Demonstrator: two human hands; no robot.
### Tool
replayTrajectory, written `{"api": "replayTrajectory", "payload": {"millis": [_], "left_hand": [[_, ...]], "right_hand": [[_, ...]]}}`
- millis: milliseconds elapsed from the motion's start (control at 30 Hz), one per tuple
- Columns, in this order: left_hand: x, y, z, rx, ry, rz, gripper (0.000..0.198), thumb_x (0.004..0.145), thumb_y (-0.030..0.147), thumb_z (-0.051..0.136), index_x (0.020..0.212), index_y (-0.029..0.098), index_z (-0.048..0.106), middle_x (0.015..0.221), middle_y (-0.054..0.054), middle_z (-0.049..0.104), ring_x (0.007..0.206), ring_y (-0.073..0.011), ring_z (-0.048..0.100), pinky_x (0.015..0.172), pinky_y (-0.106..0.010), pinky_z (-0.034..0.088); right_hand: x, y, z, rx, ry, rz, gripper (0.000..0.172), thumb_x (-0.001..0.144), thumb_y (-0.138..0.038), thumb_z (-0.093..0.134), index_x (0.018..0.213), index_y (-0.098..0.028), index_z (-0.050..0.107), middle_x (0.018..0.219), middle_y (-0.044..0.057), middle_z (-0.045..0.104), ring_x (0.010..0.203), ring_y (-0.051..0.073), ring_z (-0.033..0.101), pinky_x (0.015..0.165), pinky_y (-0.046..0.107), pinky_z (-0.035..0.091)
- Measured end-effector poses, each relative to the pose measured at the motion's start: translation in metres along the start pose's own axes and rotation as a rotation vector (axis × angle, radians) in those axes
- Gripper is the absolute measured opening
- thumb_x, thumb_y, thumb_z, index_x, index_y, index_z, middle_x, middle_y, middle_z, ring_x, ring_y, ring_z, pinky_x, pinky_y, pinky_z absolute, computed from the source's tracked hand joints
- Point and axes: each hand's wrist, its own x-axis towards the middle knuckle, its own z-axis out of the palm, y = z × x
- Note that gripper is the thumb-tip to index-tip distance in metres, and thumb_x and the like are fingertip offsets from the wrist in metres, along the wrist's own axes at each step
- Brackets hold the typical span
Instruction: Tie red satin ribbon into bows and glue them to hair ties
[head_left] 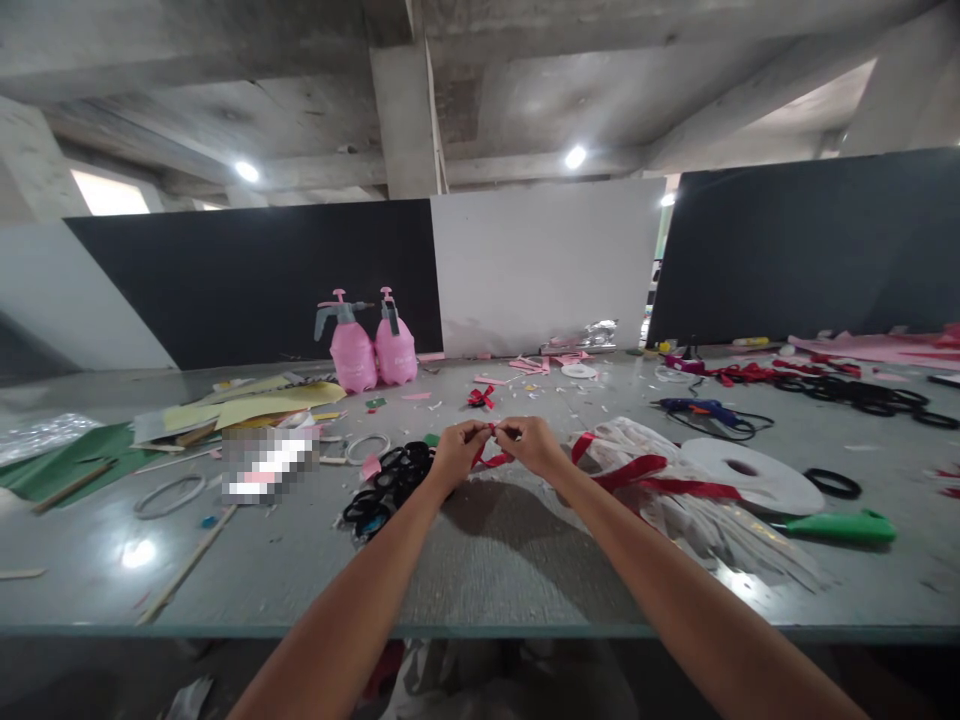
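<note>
Both hands meet above the table, pinching a red ribbon (495, 460) between them. My left hand (459, 450) is closed on one part of the ribbon, thumb and forefinger together. My right hand (531, 445) pinches it just beside, the fingertips nearly touching. A loop of the ribbon hangs below the fingers. Left of my left hand lies a pile of black rings (397, 475). More red ribbon (637, 472) trails across white material to the right of my right hand. Beyond the hands a small red bow (481, 396) rests on the table.
Two pink spray bottles (352, 355) stand at the back. Yellow sheets (281, 405) and green sheets (82, 465) lie left. To the right are a white roll (772, 475), a green-handled tool (844, 527), a blue glue gun (697, 408) and black rings (862, 395). The table's front edge (510, 631) runs below my arms.
</note>
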Motion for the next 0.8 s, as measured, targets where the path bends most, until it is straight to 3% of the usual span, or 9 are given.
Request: {"api": "replayTrajectory", "payload": {"millis": [267, 467, 800], "left_hand": [[0.0, -0.006, 0.001, -0.019, -0.037, 0.013, 0.025, 0.08, 0.034, 0.056, 0.087, 0.015, 0.069, 0.083, -0.004, 0.07, 0.078, -0.0161, 0.062, 0.075, -0.025, 0.044], [-0.001, 0.0, 0.0, -0.036, -0.013, 0.003, 0.024, 0.079, 0.034, 0.055, 0.082, 0.014, 0.068, 0.077, -0.003, 0.069, 0.072, -0.0147, 0.059, 0.07, -0.024, 0.044], [-0.001, -0.001, 0.0, -0.021, -0.031, -0.005, 0.026, 0.078, 0.036, 0.056, 0.081, 0.014, 0.068, 0.077, -0.003, 0.068, 0.072, -0.0154, 0.059, 0.07, -0.025, 0.044]], "right_hand": [[-0.002, -0.001, 0.009, -0.023, 0.099, 0.067, 0.014, 0.066, -0.021, 0.051, 0.057, -0.014, 0.057, 0.05, -0.003, 0.045, 0.051, 0.008, 0.042, 0.049, 0.018, 0.028], [-0.002, -0.002, 0.002, 0.145, -0.014, 0.123, 0.021, 0.074, -0.025, 0.046, 0.067, -0.014, 0.062, 0.055, 0.0, 0.057, 0.048, 0.009, 0.05, 0.048, 0.017, 0.034], [-0.001, 0.0, 0.001, -0.002, -0.01, 0.009, 0.019, 0.071, -0.022, 0.047, 0.061, -0.013, 0.061, 0.051, -0.002, 0.051, 0.051, 0.009, 0.046, 0.051, 0.018, 0.033]]}}
